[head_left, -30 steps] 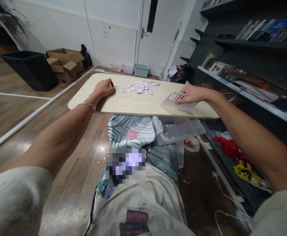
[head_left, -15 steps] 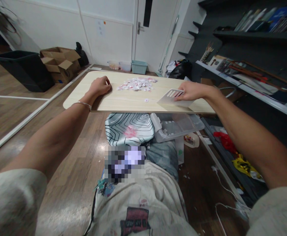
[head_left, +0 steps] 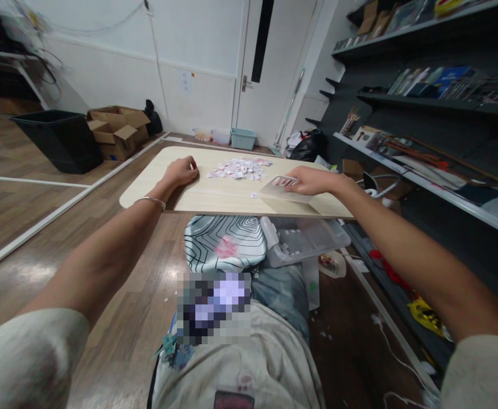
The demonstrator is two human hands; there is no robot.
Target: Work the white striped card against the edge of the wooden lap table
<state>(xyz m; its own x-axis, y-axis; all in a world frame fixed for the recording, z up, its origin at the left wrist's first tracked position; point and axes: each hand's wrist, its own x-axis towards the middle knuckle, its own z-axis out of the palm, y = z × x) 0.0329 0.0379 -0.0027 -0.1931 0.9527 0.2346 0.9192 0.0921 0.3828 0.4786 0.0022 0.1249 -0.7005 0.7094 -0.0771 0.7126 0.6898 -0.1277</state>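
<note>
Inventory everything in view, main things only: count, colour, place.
Rounded woodgrain board: one, beige, in front
Paper scraps: many, white, mostly heaped on the board
Flat slotted scraper: one, whitish, in the right hand
Clear plastic box: one, colourless, below the board
Patterned fabric: one, black and white, beside the box
Tall plastic bin: one, black, left
Open cardboard boxes: at least two, brown, beside the bin
Door: one, white, straight ahead
Plastic tub: one, teal, by the door
Shelves: several, dark grey, right
Left hand: one, bare, on the board
Right hand: one, bare, gripping the scraper
</note>
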